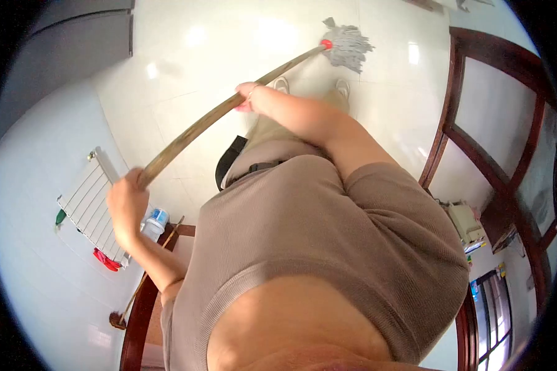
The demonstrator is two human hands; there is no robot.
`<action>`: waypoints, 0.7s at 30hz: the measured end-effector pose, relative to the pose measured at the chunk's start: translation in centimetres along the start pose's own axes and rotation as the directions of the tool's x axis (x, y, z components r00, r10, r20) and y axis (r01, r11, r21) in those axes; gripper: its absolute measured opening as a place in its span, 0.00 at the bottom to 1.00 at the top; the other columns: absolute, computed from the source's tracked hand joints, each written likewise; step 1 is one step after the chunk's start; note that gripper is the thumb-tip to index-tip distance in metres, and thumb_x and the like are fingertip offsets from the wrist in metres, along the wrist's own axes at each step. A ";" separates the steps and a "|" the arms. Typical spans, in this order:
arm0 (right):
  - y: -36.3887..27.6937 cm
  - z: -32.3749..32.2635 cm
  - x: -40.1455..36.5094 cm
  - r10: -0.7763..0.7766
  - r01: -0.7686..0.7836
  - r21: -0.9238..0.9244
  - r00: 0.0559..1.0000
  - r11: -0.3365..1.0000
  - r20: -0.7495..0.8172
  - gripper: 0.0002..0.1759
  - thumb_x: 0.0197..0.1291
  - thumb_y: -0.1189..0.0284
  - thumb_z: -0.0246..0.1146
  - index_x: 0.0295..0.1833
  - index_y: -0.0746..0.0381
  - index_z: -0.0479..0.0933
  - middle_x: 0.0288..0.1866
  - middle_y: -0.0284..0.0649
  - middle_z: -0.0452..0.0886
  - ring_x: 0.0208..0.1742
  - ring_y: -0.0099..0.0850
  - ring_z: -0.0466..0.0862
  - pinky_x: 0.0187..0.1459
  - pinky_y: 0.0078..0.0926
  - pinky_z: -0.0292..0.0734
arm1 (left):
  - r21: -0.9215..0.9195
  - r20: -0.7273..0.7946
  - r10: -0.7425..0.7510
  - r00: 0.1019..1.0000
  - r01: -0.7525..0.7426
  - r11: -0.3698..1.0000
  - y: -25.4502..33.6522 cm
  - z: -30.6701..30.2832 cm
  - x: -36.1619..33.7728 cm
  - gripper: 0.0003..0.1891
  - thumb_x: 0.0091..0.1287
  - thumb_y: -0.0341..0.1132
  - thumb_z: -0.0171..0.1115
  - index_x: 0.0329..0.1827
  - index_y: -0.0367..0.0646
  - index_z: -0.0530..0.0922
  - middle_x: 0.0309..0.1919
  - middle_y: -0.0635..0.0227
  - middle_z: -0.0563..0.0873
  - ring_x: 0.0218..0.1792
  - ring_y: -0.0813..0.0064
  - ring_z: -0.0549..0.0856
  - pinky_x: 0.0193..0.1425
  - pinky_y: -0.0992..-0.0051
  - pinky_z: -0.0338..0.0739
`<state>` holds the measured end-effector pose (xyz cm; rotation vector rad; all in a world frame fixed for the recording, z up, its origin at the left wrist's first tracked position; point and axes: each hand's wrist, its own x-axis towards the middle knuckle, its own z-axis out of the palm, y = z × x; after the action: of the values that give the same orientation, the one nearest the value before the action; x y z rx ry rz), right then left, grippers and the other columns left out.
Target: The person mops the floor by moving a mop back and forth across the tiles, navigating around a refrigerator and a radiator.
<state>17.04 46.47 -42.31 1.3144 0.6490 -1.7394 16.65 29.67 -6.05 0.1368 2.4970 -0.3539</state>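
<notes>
A mop with a long wooden handle (195, 131) slants across the view, from my left side up to its far end on the floor. Its head is a bundle of grey cloth strips (348, 49) joined to the handle by a red socket (326, 44). My left hand (129, 196) is closed around the near end of the handle, by the wall on the left. Farther along, about midway down the handle, my right hand (246, 98) also grips it. The strips lie spread on the pale tiles, just beyond my shoes (343, 88).
Glossy tiled floor (216, 37) surrounds my feet. On the left wall hangs a white rack (91, 207) with a red cloth (106, 260); a water bottle (155, 224) stands nearby. A dark wooden door frame (455, 93) rises on the right, and a grey cabinet (74, 62) stands at upper left.
</notes>
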 end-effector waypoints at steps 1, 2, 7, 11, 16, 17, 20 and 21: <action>0.9 2.3 0.7 0.042 -0.040 -0.042 0.998 0.998 0.039 0.12 0.59 0.70 0.51 0.47 0.62 0.67 0.43 0.45 0.76 0.40 0.40 0.79 0.39 0.42 0.79 | 0.025 -0.024 -0.040 0.999 0.041 0.999 -1.0 -0.2 -1.5 0.13 0.48 0.25 0.54 0.38 0.46 0.79 0.27 0.54 0.80 0.32 0.53 0.80 0.35 0.61 0.72; 1.9 4.5 1.4 0.087 -0.080 -0.086 0.993 0.993 0.077 0.12 0.59 0.70 0.50 0.47 0.62 0.67 0.43 0.45 0.76 0.40 0.40 0.80 0.38 0.42 0.79 | 0.049 -0.047 -0.081 0.996 0.083 0.995 -1.9 -0.5 -3.1 0.13 0.48 0.26 0.55 0.37 0.46 0.79 0.26 0.53 0.80 0.32 0.53 0.80 0.35 0.61 0.72; 3.0 12.9 0.7 0.089 -0.085 -0.062 0.994 0.994 0.058 0.12 0.53 0.78 0.53 0.44 0.66 0.66 0.39 0.45 0.75 0.35 0.39 0.81 0.34 0.39 0.80 | 0.037 -0.159 -0.279 0.947 0.288 0.957 -0.7 -0.8 -8.1 0.12 0.46 0.26 0.57 0.36 0.48 0.79 0.24 0.54 0.80 0.30 0.54 0.81 0.32 0.61 0.73; 0.5 14.8 5.6 -0.015 -0.006 0.088 0.973 0.996 0.232 0.11 0.52 0.78 0.55 0.43 0.64 0.67 0.30 0.46 0.77 0.23 0.39 0.80 0.24 0.43 0.79 | 0.170 -0.313 -0.226 0.922 0.289 0.942 2.2 1.8 -6.1 0.12 0.44 0.25 0.57 0.33 0.47 0.78 0.21 0.59 0.81 0.24 0.57 0.81 0.27 0.63 0.74; -6.2 13.4 5.5 -0.206 0.128 0.245 0.921 0.961 0.330 0.07 0.52 0.76 0.57 0.37 0.64 0.68 0.27 0.42 0.75 0.27 0.34 0.79 0.27 0.35 0.81 | 0.281 -0.450 -0.002 0.893 0.144 0.949 4.6 0.4 -1.5 0.11 0.43 0.25 0.57 0.33 0.44 0.77 0.20 0.62 0.80 0.20 0.59 0.80 0.22 0.66 0.73; -7.5 13.1 6.1 -0.230 0.135 0.274 0.908 0.952 0.351 0.06 0.54 0.75 0.56 0.37 0.63 0.68 0.27 0.41 0.76 0.26 0.33 0.80 0.28 0.35 0.81 | 0.320 -0.429 0.054 0.901 0.096 0.943 4.9 -0.7 -0.8 0.11 0.44 0.25 0.57 0.33 0.44 0.77 0.21 0.62 0.80 0.20 0.59 0.80 0.22 0.66 0.73; -10.6 11.7 4.6 -0.306 0.193 0.339 0.896 0.921 0.322 0.07 0.52 0.74 0.57 0.36 0.65 0.69 0.28 0.44 0.77 0.26 0.38 0.81 0.26 0.39 0.81 | 0.369 -0.335 0.128 0.933 0.005 0.930 6.0 -4.6 0.9 0.13 0.50 0.29 0.58 0.40 0.47 0.77 0.25 0.58 0.82 0.26 0.57 0.81 0.28 0.63 0.74; -11.4 11.0 3.5 -0.337 0.218 0.359 0.888 0.908 0.313 0.07 0.53 0.74 0.57 0.36 0.65 0.69 0.28 0.44 0.77 0.27 0.38 0.81 0.26 0.39 0.81 | 0.384 -0.327 0.155 0.932 -0.019 0.923 6.4 -5.9 1.4 0.13 0.50 0.29 0.58 0.40 0.47 0.78 0.26 0.58 0.82 0.27 0.56 0.81 0.29 0.63 0.74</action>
<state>1.29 42.42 -43.04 1.0846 0.3641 -2.3352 13.38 37.49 -3.62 0.5086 2.7312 -0.8347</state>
